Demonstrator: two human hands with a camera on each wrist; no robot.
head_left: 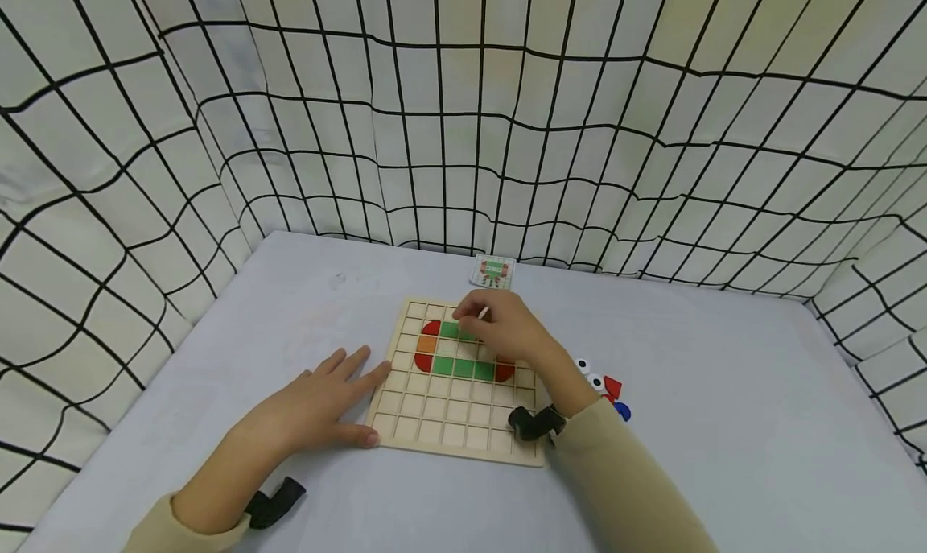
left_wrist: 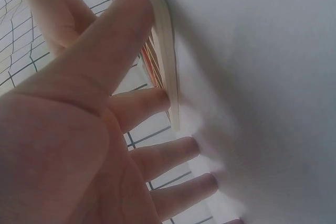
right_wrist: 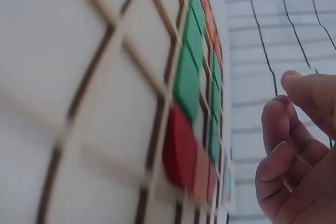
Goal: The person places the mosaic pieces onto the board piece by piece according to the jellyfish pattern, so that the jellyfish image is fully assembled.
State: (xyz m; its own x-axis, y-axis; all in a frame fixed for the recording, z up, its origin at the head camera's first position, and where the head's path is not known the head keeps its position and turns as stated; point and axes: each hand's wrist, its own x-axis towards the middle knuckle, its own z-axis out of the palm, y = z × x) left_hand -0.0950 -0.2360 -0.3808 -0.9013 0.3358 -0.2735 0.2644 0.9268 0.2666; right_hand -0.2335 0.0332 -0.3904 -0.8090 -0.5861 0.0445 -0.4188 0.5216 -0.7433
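Observation:
A wooden grid board (head_left: 452, 434) lies on the table. Two rows of green square tiles (head_left: 463, 368) sit in its cells. At the row ends are red rounded tiles (head_left: 422, 363), with an orange square tile (head_left: 426, 344) between two of them on the left. My left hand (head_left: 319, 408) is spread flat, its thumb and index fingertip touching the board's left edge. Over the upper right of the board hovers my right hand (head_left: 507, 323), fingers loosely curled. Nothing shows between its thumb and fingers in the right wrist view. It covers some tiles in the head view.
Behind the board lies a small pattern card (head_left: 493, 271). Right of the board are loose pieces: white eye discs (head_left: 596, 382), red pieces (head_left: 612, 387) and a blue piece (head_left: 622, 411). Black netting (head_left: 449, 114) stands around the white table (head_left: 724, 424).

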